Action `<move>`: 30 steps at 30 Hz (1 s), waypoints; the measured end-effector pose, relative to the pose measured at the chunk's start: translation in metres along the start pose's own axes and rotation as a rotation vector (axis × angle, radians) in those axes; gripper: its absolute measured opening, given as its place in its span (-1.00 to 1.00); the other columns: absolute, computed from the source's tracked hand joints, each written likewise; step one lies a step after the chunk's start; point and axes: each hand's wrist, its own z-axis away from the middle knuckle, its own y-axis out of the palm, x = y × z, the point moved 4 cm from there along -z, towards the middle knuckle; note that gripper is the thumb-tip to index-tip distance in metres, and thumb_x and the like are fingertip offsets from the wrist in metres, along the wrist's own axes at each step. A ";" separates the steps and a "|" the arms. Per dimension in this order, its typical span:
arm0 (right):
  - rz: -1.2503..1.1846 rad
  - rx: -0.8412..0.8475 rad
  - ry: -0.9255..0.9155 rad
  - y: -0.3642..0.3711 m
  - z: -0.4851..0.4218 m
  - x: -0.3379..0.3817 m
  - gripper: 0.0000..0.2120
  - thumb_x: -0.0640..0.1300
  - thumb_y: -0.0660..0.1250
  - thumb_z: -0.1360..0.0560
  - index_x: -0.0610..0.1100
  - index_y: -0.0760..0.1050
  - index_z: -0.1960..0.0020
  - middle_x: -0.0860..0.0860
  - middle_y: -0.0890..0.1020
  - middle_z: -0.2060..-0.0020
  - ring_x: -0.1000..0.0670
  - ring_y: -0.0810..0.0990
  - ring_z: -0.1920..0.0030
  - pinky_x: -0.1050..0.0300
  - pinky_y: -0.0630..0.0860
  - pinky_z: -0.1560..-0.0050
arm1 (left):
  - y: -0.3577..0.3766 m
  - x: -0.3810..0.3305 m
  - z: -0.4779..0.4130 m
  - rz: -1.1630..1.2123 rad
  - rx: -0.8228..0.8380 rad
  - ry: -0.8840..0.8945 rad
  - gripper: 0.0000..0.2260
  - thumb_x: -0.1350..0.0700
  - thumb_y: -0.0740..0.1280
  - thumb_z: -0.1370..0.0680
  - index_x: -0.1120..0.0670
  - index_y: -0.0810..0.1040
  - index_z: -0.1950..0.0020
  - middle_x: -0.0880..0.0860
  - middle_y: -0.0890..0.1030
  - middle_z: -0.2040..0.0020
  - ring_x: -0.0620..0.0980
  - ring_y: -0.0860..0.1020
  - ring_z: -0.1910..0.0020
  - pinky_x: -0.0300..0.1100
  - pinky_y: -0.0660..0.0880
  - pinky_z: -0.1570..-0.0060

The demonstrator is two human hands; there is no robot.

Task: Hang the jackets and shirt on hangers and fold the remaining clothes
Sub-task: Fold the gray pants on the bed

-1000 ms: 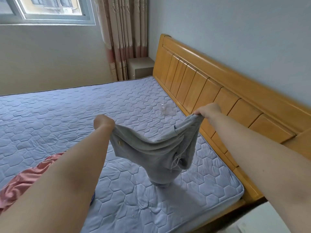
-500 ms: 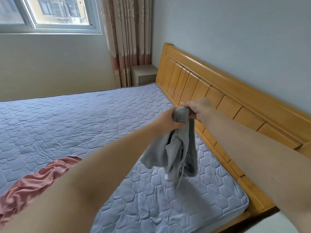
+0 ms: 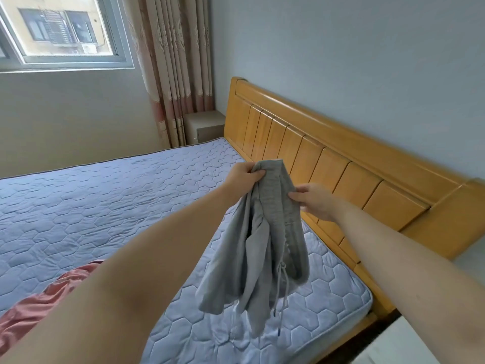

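A pair of grey drawstring shorts point(image 3: 257, 248) hangs doubled over in the air above the mattress point(image 3: 105, 195). My left hand point(image 3: 242, 177) grips the ribbed waistband at its top. My right hand point(image 3: 313, 203) is just to the right, thumb and fingers pinching the waistband's edge. The shorts' legs and white cords dangle down, clear of the bed. A pink garment point(image 3: 39, 306) lies crumpled on the mattress at the lower left, partly hidden by my left arm.
The wooden headboard point(image 3: 328, 158) runs along the right side of the bed. A small nightstand point(image 3: 207, 126) stands in the corner under the curtains point(image 3: 173, 64). A window point(image 3: 60, 30) is at the upper left. A white surface point(image 3: 409, 342) shows at bottom right.
My two hands brought the waistband ends together, so the spread shorts now hang folded in half. My right hand has shifted lower along the waistband, and the view has tilted upward.
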 end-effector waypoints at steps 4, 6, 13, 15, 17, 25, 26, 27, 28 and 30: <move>0.220 -0.274 -0.125 0.000 0.016 0.030 -0.86 -0.16 0.33 -0.54 -0.21 0.60 0.09 -0.08 0.64 0.21 -0.08 0.62 0.14 0.16 0.56 0.19 | -0.010 -0.003 0.012 -0.182 0.069 -0.070 -0.81 0.25 0.19 -0.58 0.10 0.52 -0.12 0.01 0.51 0.11 -0.05 0.47 0.12 -0.29 0.40 0.20; 0.350 -0.293 -0.197 0.008 0.024 0.052 -0.84 -0.14 0.37 -0.52 -0.24 0.60 0.14 -0.06 0.61 0.29 0.02 0.56 0.28 0.27 0.47 0.34 | -0.009 -0.007 0.019 -0.102 0.196 -0.140 -0.74 0.19 0.19 -0.58 0.06 0.49 -0.25 0.04 0.51 0.02 -0.08 0.48 0.11 -0.26 0.42 0.15; 0.594 -0.263 -0.360 0.032 0.049 0.113 -0.83 -0.13 0.44 -0.44 -0.23 0.62 0.25 -0.06 0.58 0.35 0.07 0.48 0.32 0.21 0.40 0.29 | -0.005 -0.039 0.033 -0.534 0.188 0.107 -0.83 0.27 0.27 -0.46 0.28 0.57 0.01 0.09 0.52 0.23 -0.01 0.45 0.25 -0.22 0.38 0.27; 0.696 -0.160 -0.299 0.034 0.059 0.114 -0.88 -0.13 0.47 -0.40 -0.19 0.63 0.18 -0.02 0.61 0.30 0.07 0.53 0.27 0.24 0.40 0.30 | -0.007 -0.046 0.037 -0.615 0.157 0.130 -0.78 0.33 0.16 -0.45 0.30 0.60 0.06 0.09 0.51 0.27 -0.05 0.41 0.31 -0.25 0.33 0.36; 0.885 -0.050 -0.175 0.033 0.065 0.101 -0.91 -0.13 0.46 -0.38 -0.12 0.61 0.14 0.02 0.62 0.25 0.06 0.55 0.23 0.26 0.38 0.32 | -0.007 -0.054 0.040 -0.597 0.138 0.155 -0.73 0.37 0.11 -0.45 0.26 0.61 0.12 0.05 0.53 0.29 -0.10 0.41 0.31 -0.31 0.33 0.38; 1.071 -0.615 -0.133 -0.026 0.084 0.031 -0.81 -0.34 0.14 -0.47 -0.19 0.45 0.26 -0.06 0.45 0.35 -0.08 0.42 0.30 0.15 0.21 0.42 | 0.003 -0.062 0.044 -0.618 0.116 0.247 -0.66 0.40 0.09 -0.45 0.20 0.62 0.00 0.08 0.57 0.10 -0.02 0.46 0.08 -0.31 0.33 0.25; 1.105 -0.648 -0.084 -0.037 0.089 0.023 -0.81 -0.36 0.13 -0.46 -0.19 0.47 0.23 -0.07 0.47 0.33 -0.10 0.45 0.27 0.14 0.25 0.40 | -0.002 -0.060 0.042 -0.614 0.090 0.242 -0.65 0.41 0.09 -0.45 0.21 0.62 0.00 0.08 0.56 0.10 0.00 0.45 0.07 -0.27 0.34 0.21; 1.119 -0.671 -0.026 -0.048 0.094 0.015 -0.80 -0.36 0.13 -0.46 -0.19 0.49 0.21 -0.08 0.50 0.30 -0.11 0.47 0.26 0.13 0.30 0.37 | -0.008 -0.056 0.039 -0.605 0.070 0.233 -0.65 0.42 0.09 -0.44 0.22 0.62 0.00 0.09 0.55 0.10 0.02 0.46 0.05 -0.23 0.36 0.16; 1.108 -0.690 0.034 -0.060 0.100 0.007 -0.78 -0.36 0.13 -0.47 -0.19 0.53 0.18 -0.09 0.53 0.28 -0.10 0.49 0.26 0.12 0.34 0.34 | -0.014 -0.053 0.036 -0.594 0.054 0.221 -0.64 0.43 0.08 -0.43 0.23 0.62 0.01 0.10 0.54 0.10 0.04 0.46 0.04 -0.22 0.37 0.14; 1.005 -0.711 0.119 -0.081 0.108 -0.003 -0.74 -0.36 0.13 -0.46 -0.19 0.59 0.13 -0.11 0.59 0.24 -0.11 0.51 0.25 0.10 0.38 0.32 | -0.027 -0.044 0.034 -0.616 0.036 0.180 -0.64 0.44 0.06 -0.41 0.25 0.62 0.04 0.11 0.53 0.14 0.05 0.44 0.07 -0.26 0.36 0.24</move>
